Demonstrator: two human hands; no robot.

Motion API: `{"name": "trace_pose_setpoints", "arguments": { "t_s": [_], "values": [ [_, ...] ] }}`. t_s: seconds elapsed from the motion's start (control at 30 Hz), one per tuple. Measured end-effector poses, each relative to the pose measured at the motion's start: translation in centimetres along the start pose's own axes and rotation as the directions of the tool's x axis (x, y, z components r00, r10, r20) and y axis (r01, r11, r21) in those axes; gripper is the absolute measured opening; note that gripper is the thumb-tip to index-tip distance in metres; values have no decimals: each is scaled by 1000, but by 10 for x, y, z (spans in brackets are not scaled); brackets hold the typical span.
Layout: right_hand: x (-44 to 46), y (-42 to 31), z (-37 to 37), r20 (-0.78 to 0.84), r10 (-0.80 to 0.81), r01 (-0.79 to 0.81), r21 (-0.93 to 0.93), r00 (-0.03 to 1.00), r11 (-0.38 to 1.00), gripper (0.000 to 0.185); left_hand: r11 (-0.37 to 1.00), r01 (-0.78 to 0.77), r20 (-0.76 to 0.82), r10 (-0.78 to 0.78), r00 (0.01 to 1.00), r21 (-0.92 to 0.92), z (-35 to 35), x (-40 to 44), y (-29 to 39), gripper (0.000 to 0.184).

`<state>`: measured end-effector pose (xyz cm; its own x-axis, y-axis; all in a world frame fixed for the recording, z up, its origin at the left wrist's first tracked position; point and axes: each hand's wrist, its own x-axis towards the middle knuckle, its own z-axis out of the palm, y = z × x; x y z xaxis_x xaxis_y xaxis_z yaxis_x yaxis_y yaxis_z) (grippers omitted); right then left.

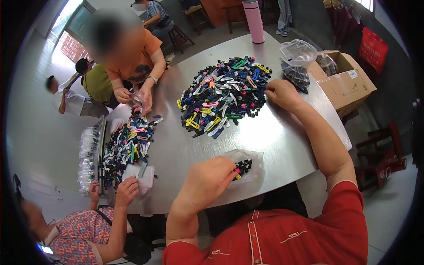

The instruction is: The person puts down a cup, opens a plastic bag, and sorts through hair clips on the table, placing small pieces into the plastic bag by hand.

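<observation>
A large heap of mixed hair clips (pixel 225 95), black, navy, white, yellow and pink, lies on the metal table. At the heap's right edge is my right hand (pixel 282 93), its fingers curled together; whatever they pinch is too small to make out. My left hand (pixel 207 181) is closed at the left side of a clear plastic bag (pixel 254 176) near the table's front edge. Small black claw clips (pixel 243 167), with a pink and a yellow one among them, show in the bag beside my fingertips. The left fingers partly hide the bag's edge.
Across the table (pixel 176 176), a person in orange handles a small bag over a second clip heap (pixel 132 141). Another person's hand (pixel 127 191) is beside packets at left. A pink bottle (pixel 253 22), a bag of dark pieces (pixel 297 73) and a cardboard box (pixel 349 88) stand beyond.
</observation>
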<state>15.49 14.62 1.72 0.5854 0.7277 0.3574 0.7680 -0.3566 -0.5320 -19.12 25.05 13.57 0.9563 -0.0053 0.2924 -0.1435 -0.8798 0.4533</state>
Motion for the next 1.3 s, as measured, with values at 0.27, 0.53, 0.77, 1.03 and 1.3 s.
{"name": "trace_pose_setpoints", "arguments": {
  "t_s": [0.27,0.53,0.77,1.03,1.3],
  "values": [
    [-3,-5,24,63,-154,152,29,986,988,15,987,121,-216,-141,966,-106,-27,7,10,17],
    [-9,-27,12,115,-155,146,87,981,986,18,997,10,64,-15,998,71,-4,19,20,21],
    [-13,-28,22,190,-277,254,138,942,957,15,995,87,55,-90,994,52,2,77,-40,15],
    [-11,-20,26,56,-236,230,106,970,967,12,983,-117,284,74,956,140,76,136,-110,22],
    [-10,-21,27,-42,-102,106,108,994,988,12,971,-72,317,-4,948,230,81,143,-121,18]
  ]
}}
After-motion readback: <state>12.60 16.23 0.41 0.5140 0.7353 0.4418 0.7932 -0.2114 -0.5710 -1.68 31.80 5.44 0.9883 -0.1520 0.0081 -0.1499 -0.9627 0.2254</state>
